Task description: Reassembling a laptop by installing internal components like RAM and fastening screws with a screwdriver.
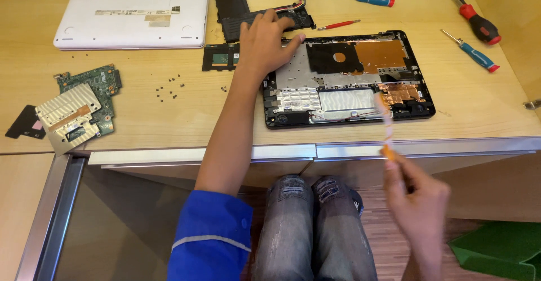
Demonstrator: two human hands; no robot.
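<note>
Opened laptop base [349, 78]: black, lying flat on the wooden table [484, 112] near its front edge; silver shielding and copper foil exposed inside.

Left hand [265, 44]: palm down on the upper left corner of the laptop base, fingers [282, 41] spread narrow and pressing flat, gripping nothing.

Right hand [417, 202]: blurred, below the table edge, fingers closed around an orange-handled tool [386, 129] whose pale tip reaches over the right part of the laptop base.

Battery pack [248, 19]: black, flat, just behind the left hand.

Small circuit board [221, 57]: dark, just left of the left hand.

White laptop lid [132, 11]: far left corner, underside up.

Green circuit board with metal heat sink [76, 109]: left side, well apart from the base.

Loose screws [169, 86]: scattered between the green board and the base.

Screwdrivers: one red-handled [476, 23], one blue-handled [473, 52], at far right; a thin red one [338, 25] behind the base.
</note>
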